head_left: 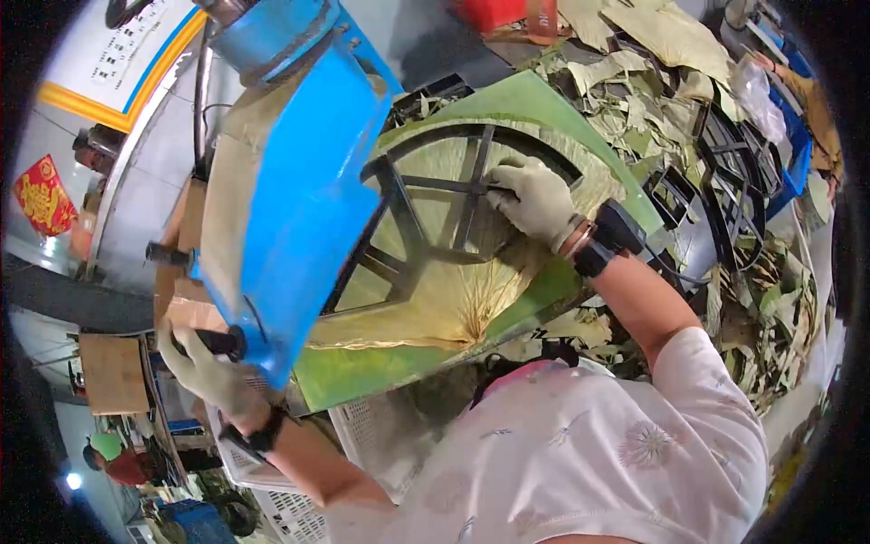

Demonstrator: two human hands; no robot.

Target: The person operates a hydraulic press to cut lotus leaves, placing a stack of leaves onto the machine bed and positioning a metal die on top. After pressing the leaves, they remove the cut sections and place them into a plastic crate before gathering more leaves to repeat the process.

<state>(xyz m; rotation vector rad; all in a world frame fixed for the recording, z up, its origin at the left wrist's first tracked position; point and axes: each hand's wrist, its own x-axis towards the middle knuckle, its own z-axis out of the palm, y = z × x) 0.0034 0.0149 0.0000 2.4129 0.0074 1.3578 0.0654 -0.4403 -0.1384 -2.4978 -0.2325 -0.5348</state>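
My right hand [530, 195], in a pale work glove, has its fingers closed on a crossbar of a black, fan-shaped cutting die [396, 195]. The die lies on a yellowish-olive sheet of leather-like material [435, 313], which is creased into gathers near its lower edge. Beneath the sheet is a green cutting board [349, 374]. At the lower left, my left hand [213, 372], also gloved, is wrapped round a black handle [222, 342] on the blue swing arm [308, 190] of a press. That arm covers the die's left side.
Scraps of olive material [625, 100] are heaped at the upper right. More black dies [725, 172] lie among them, near a blue bin [795, 154]. White perforated crates [367, 435] stand below the board. Another person [122, 462] is far off at the lower left.
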